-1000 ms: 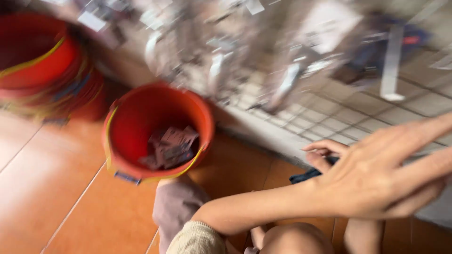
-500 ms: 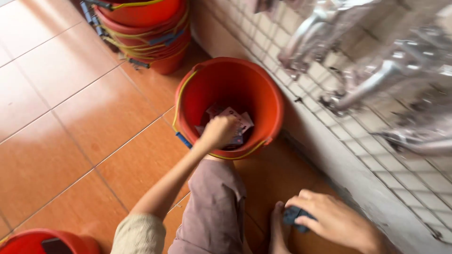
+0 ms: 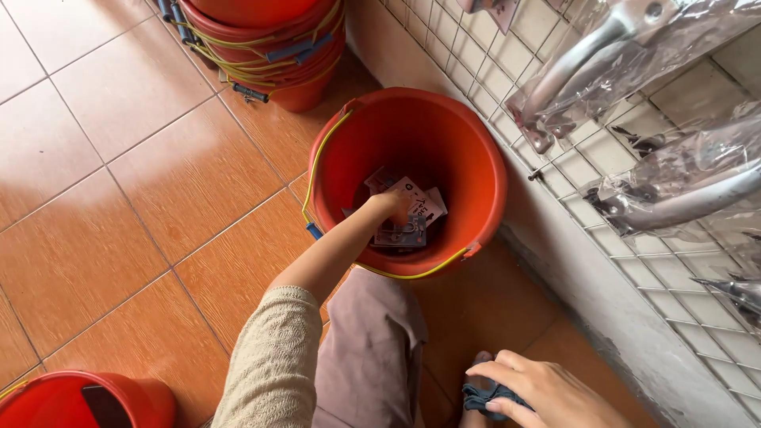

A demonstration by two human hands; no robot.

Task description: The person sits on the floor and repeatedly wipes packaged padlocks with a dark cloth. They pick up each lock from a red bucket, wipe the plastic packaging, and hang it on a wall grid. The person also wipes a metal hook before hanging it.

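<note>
Deeper now, left hand [image 3: 390, 208] reaches into orange bucket [image 3: 476, 150], grip on packets [image 3: 412, 214]; right hand [image 3: 547, 388] clutches dark cloth [image 3: 478, 394].

my left hand [image 3: 390, 208] fingers buried among the packets [image 3: 412, 214], right hand [image 3: 547, 390] hiding the dark thing [image 3: 478, 394], corner bucket [image 3: 83, 402] cut off

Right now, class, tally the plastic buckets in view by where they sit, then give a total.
Red plastic bucket the left hand reaches into: 1
Stack of red buckets at top, number unclear: 1
Red bucket at bottom left: 1
Total: 3
</note>
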